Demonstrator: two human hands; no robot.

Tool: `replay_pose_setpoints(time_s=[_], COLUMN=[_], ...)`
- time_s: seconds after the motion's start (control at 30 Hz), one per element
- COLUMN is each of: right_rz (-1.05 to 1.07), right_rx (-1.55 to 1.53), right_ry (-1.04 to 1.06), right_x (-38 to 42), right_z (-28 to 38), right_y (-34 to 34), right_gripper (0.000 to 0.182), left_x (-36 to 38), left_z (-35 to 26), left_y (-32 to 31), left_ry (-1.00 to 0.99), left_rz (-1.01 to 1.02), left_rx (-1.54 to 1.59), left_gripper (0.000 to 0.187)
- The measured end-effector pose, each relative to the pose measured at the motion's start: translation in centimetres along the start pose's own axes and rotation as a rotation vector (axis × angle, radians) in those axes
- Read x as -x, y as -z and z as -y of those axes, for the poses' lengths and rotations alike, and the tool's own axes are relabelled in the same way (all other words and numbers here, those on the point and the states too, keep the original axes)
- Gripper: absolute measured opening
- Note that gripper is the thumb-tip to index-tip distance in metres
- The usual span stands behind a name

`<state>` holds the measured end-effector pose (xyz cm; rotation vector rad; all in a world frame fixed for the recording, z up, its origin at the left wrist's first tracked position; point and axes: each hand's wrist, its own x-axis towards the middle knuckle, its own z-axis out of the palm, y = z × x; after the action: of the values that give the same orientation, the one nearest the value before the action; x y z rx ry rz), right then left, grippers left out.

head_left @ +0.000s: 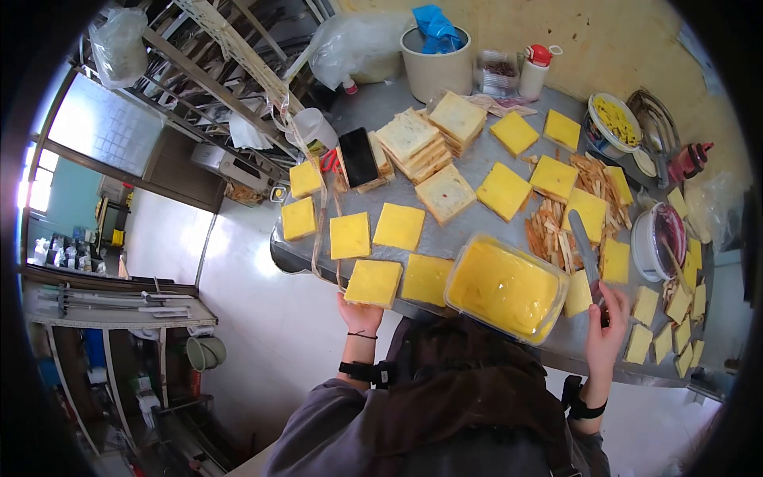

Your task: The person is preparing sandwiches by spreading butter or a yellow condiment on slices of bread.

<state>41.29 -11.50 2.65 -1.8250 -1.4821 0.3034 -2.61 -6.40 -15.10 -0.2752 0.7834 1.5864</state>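
Note:
My left hand point(362, 314) holds a yellow-coated bread slice point(373, 283) from below at the table's front edge. In my right hand point(607, 322) is a spreading knife point(582, 242), its blade pointing away from me over the yellow slices at the right. Between the hands stands a clear rectangular tub point(507, 288) of yellow spread. Another coated slice point(427, 279) lies just left of the tub, and more coated slices point(399, 226) are spread over the metal table.
Stacked bread point(413, 143) stands mid-table beside a black phone point(358, 157). Cut crust strips point(552, 234) lie at the right, near a white tub of dark red filling point(658, 241). A large pot point(435, 67) and a red-topped bottle point(535, 73) stand at the back.

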Motion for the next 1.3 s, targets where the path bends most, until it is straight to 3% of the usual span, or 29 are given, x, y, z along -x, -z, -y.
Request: replay_pose_setpoints(time_s=[0.37,0.57,0.8,0.9,1.0,1.1,1.3], right_rz=[0.073,0.024,0.031,0.019,0.037,0.037,0.044], right_rx=[-0.030,-0.043,-0.053,-0.061,-0.091,-0.118,-0.145], right_ry=[-0.026,-0.022,-0.026,-0.011,-0.049,-0.054,-0.048], right_x=[-0.3,-0.1,0.2,0.4,0.5,0.6,0.4], right_z=[0.4,0.2,-0.1,-0.3,-0.4,-0.7,-0.9], right_y=[0.0,0.3,0.3,0.1,0.2,0.1,-0.7], right_gripper=[0.034,0.033,0.033,0.033,0.034,0.033,0.033], left_x=[-4.5,-5.5,-6.2,-6.7,-6.4,-3.3,-4.4], left_z=[-1.1,-0.8,-1.3,-2.3,-3.2,-3.9,-3.4], left_y=[1.6,-0.5,-0.8,0.9,2.0,0.0,2.5], left_ry=[-0.095,-0.118,-0.128,-0.173,-0.356,-0.387,-0.331], left_rz=[-0.018,0.010,-0.035,-0.072,-0.271,-0.237,-0.173], left_rx=[0.023,-0.050,-0.075,-0.076,-0.122,-0.169,-0.309], left_gripper=[0.068,0.060,0.066,0.064,0.058,0.049,0.049])
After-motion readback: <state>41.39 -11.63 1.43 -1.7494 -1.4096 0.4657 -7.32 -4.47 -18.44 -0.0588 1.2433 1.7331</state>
